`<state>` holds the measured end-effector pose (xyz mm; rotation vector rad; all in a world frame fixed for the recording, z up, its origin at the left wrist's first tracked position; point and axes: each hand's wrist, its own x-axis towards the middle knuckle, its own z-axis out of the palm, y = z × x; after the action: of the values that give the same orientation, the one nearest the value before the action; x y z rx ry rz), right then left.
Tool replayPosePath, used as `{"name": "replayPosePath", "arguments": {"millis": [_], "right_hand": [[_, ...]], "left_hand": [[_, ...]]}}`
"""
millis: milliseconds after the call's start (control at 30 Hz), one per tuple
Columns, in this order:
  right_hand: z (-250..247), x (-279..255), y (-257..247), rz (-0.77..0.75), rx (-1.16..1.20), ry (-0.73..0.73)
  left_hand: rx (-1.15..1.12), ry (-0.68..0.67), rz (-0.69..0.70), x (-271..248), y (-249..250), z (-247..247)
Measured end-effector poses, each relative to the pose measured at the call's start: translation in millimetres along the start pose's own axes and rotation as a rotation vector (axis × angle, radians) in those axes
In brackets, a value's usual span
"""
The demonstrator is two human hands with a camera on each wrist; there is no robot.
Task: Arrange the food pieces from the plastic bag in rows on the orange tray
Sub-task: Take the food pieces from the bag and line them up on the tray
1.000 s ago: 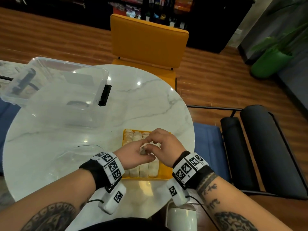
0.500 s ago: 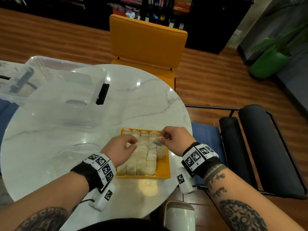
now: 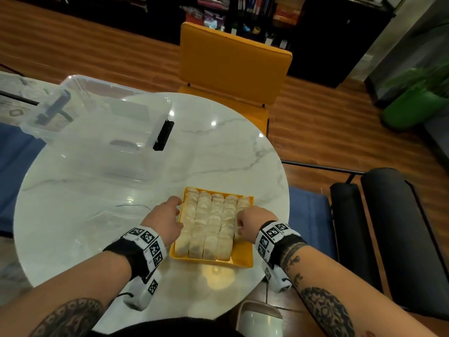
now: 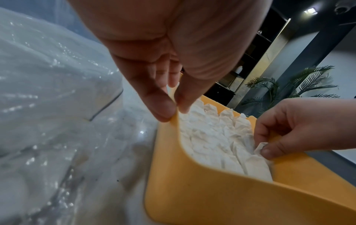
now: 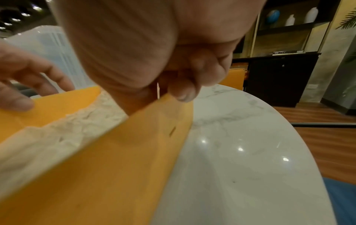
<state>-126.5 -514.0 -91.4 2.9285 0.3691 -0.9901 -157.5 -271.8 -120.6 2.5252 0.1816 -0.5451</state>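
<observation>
The round marble table (image 3: 218, 154) held the orange tray (image 3: 243, 257) near its front edge, and the white food pieces (image 3: 209, 220) sat in it in neat rows that nearly filled it, so the job looked almost done. The left hand (image 3: 165, 220) pinched the tray's left rim, the right hand (image 3: 250, 221) pinched its right rim, with one piece at its fingertips. The plastic bag (image 3: 97, 215) lay flat beside the tray, and no words could be read anywhere.

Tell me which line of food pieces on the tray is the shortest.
The rightmost line, beside the right hand. It ends at that hand, with bare orange tray nearer the person; the other four run almost to the near rim.
</observation>
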Motion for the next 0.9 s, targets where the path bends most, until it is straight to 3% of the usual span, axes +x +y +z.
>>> {"name": "replayPosePath", "arguments": {"millis": [467, 633, 767, 900], "right_hand": [[12.3, -1.8, 3.7, 0.013, 0.003, 0.195], [28.0, -22.5, -13.1, -0.053, 0.104, 0.356], [63.6, -46.5, -43.3, -0.172, 0.207, 0.246], [97.9, -53.2, -64.7, -0.129, 0.217, 0.165]], "left_hand": [[0.032, -0.006, -0.014, 0.4, 2.3, -0.7], [0.037, -0.019, 0.003, 2.7, 0.5, -0.9], [0.030, -0.031, 0.018, 2.3, 0.3, -2.5], [-0.021, -0.068, 0.043, -2.3, -3.3, -5.8]]}}
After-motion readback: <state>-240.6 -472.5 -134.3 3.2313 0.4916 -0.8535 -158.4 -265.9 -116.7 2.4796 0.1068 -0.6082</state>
